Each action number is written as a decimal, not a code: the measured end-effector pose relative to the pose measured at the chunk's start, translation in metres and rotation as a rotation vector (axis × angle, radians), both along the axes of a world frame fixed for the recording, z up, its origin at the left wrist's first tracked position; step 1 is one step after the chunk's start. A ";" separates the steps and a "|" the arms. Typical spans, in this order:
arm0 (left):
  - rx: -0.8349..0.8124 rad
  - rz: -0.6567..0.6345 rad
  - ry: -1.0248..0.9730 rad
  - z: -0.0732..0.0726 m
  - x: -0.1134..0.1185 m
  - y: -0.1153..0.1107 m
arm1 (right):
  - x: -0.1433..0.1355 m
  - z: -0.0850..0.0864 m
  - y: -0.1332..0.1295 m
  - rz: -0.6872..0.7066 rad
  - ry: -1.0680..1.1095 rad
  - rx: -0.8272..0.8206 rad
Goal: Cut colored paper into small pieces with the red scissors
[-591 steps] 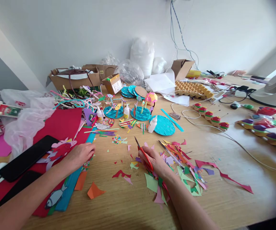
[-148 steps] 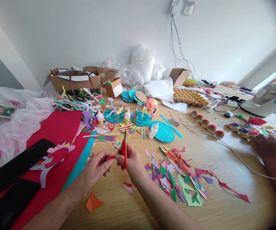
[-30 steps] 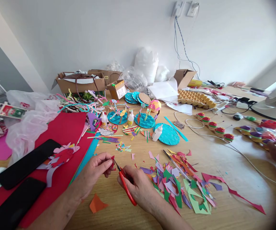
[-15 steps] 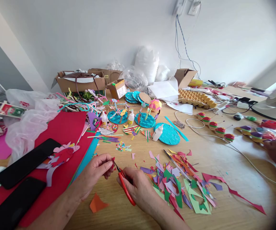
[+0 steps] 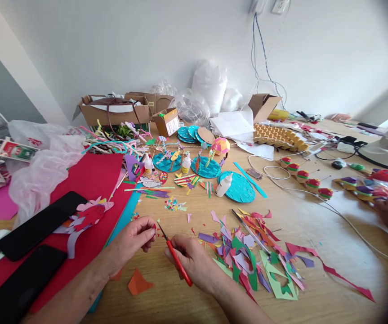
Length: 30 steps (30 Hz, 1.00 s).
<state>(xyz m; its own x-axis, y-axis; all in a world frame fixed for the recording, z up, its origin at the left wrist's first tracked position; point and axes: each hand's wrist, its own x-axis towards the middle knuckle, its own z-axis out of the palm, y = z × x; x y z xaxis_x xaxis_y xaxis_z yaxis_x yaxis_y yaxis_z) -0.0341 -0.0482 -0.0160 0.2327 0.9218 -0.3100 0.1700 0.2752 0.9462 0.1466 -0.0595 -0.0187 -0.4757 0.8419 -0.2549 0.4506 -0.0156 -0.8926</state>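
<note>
Head-worn view, looking forward and down across the surface (image 5: 187,310) at close range, toward the wall (image 5: 140,40) behind.

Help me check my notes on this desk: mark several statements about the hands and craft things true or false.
1. The right hand holds the red-handled scissors. True.
2. The left hand holds a glue bottle. False: its fingers pinch a small red scrap.
3. The orange scrap lies on the red sheet. False: it lies on the wooden table.
4. A long blue strip lies to the right of the large blue disc. True.
5. The egg-tray cardboard is green. False: it is yellowish brown.
</note>
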 end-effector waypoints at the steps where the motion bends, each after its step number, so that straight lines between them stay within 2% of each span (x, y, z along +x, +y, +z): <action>1: 0.010 -0.012 0.014 0.000 -0.001 0.001 | 0.001 0.002 0.001 0.008 0.021 -0.034; 4: 0.012 -0.062 0.035 0.000 -0.002 0.003 | 0.000 0.005 0.008 -0.020 0.120 -0.089; 8: -0.013 -0.155 0.096 0.002 -0.001 0.003 | -0.006 0.005 0.021 -0.117 0.237 -0.060; 16: 0.037 -0.260 0.194 -0.005 0.001 0.002 | -0.014 0.009 0.034 -0.028 0.033 0.245; 19: 0.053 -0.300 0.224 -0.006 0.001 0.004 | -0.014 0.007 0.035 -0.020 -0.005 0.281; 21: 0.067 -0.294 0.231 -0.003 0.001 0.006 | -0.013 0.004 0.035 -0.044 0.051 0.238; 25: 0.061 -0.208 0.184 0.005 0.003 0.007 | -0.014 0.000 0.037 -0.146 0.249 0.034; 30: 0.074 -0.128 0.065 0.006 0.005 0.006 | -0.018 0.008 0.037 -0.239 0.437 -0.166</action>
